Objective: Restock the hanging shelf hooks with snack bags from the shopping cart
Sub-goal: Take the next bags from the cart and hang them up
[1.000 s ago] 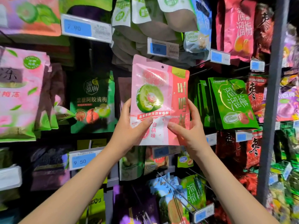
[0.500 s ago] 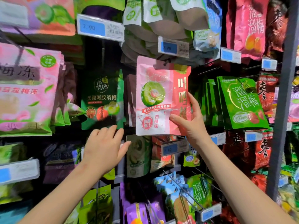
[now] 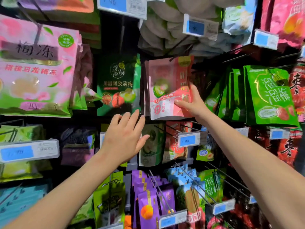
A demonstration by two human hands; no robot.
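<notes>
Head view: wall of hanging snack pkgs, both arms reach up.
Change: 1 sec ago both hands held the pink-and-red glossy plastic snack bag (image 3: 168,90) out in front of the display. Now it sits back in its row w/ its top edge up at the thin black wire hook (image 3: 181,49). Bag is blurred, so can't tell if the hole is fully threaded.
Left hand (image 3: 123,138): has let go and dropped below-left of the bag. Fingers spread, holds nothing, hovers just under the dark green glossy snack bag (image 3: 118,85).
Right hand (image 3: 191,103): the only hand on the bag now. Pinches its lower right part, thumb across the front, fingers up the right edge.
Meaning for task: prob. this bag is as good as hung. Right hand's release is left, then back to the cart for the next one.
Bag position: middle row, btwn the dark green bag and the bright green foil bags (image 3: 270,96), above a white-and-blue price tag (image 3: 189,140).
Hook w/ pink bag: edges of more bags show behind it on the left, count unclear.
Hooks at left: large pale pink jelly bags (image 3: 36,68), several deep.
Hooks at right: bright green bags, packed row.
Lower hooks: purple glossy pouches (image 3: 148,205), w/ stretches of bare wire in front, so prob. room there.
Shopping cart: not in view.
</notes>
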